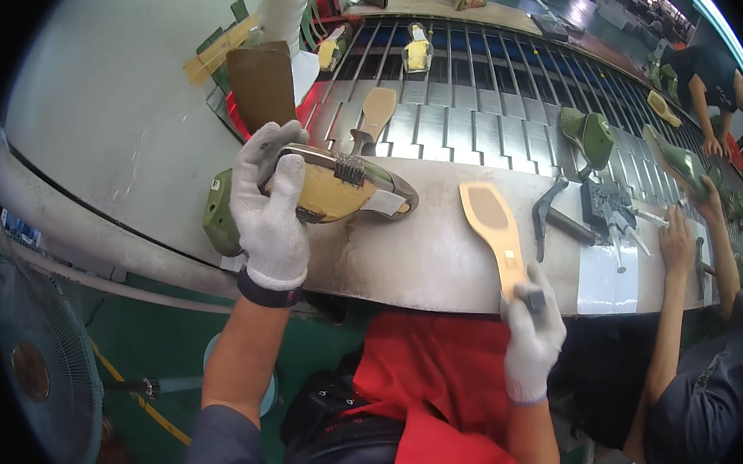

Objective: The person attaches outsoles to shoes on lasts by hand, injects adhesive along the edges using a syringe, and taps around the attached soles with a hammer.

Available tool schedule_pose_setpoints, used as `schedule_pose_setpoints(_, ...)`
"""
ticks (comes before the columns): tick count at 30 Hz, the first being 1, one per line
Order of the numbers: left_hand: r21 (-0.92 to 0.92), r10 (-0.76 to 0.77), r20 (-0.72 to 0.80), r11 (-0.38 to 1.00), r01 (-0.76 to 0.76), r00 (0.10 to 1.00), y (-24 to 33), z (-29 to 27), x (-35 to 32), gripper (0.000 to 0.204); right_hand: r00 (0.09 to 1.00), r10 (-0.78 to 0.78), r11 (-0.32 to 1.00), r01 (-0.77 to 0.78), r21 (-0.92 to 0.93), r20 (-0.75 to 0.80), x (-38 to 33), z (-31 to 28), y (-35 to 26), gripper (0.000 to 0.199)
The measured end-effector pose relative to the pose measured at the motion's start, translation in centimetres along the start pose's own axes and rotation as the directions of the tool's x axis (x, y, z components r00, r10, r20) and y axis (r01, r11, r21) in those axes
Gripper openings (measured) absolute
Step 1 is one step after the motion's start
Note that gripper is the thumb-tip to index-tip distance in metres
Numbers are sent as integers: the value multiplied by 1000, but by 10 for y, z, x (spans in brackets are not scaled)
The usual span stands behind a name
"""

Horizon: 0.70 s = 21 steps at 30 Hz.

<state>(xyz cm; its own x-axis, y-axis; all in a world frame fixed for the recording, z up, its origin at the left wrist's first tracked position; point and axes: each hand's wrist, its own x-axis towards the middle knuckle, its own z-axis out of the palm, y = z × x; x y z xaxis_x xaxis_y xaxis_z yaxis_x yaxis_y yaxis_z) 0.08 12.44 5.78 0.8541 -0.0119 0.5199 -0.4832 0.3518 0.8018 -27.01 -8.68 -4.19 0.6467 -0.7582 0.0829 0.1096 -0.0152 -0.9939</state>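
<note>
My left hand (pixel 272 213), in a white glove, is closed around one end of a shoe upper on a last (pixel 340 192). The shoe lies bottom up, showing a yellowish underside, a dark bristly strip and a white patch. In my right hand (pixel 535 336), also gloved, is the narrow end of a tan shoe sole (pixel 493 218). A small dark block (pixel 530 299) shows by those fingers; whether it is part of the sole I cannot tell. The sole is tilted above the worktop, its wide end pointing away from me. Beside my left wrist stands a green shoe last (pixel 220 214).
A hammer (pixel 560 216) lies right of the sole, near a dark block holding tools (pixel 609 208). Beyond the worktop (pixel 403 276) runs a slatted conveyor (pixel 456 101) carrying shoes and another sole (pixel 378 109). At right, a co-worker's hands (pixel 687 226) hold a green last. A fan (pixel 36 365) stands lower left.
</note>
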Motion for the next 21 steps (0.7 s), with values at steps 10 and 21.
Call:
schedule_pose_setpoints(10,-1,-287,293,954,300,912,56,53,13,28,688,599,714,-690,115,410,-73,-34,6,32)
schedule_pose_setpoints(21,-321,-392,626,659,680,675,3,55,27,44,926,271,889,-345,302,261,-52,9,-26,43)
